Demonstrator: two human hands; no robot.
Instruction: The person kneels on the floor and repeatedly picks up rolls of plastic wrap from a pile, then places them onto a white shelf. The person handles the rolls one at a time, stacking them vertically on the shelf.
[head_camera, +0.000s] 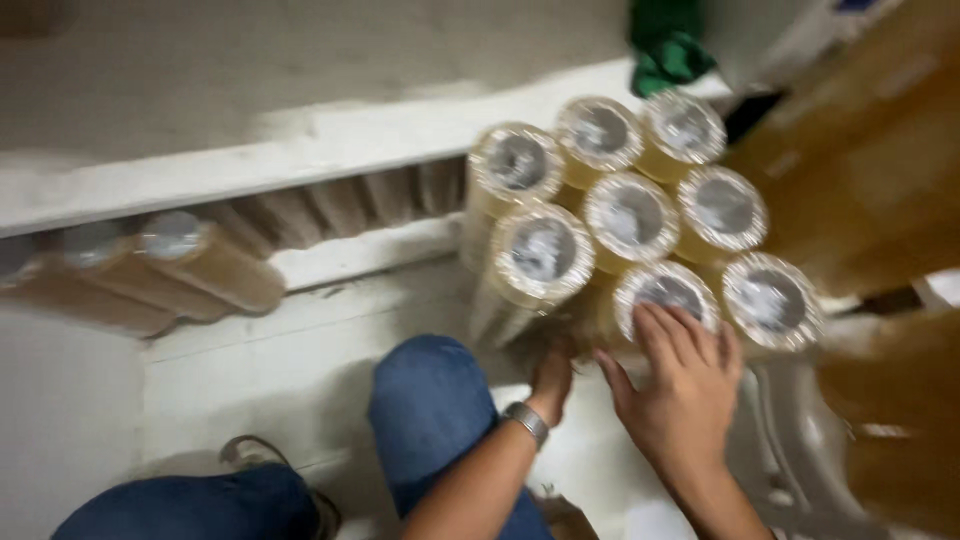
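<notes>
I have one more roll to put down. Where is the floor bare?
Bare white floor lies between the blue-jeaned knee and the lying brown tape stacks. Crowded around the upright clear tape stacks, where both hands work.

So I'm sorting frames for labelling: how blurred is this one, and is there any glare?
Head view: motion blur smears everything, worst on the brown stacks at the right edge; the tape roll bundle stays readable, its plastic ends catching pale glare; the right hand and left hand are soft-edged.
</notes>
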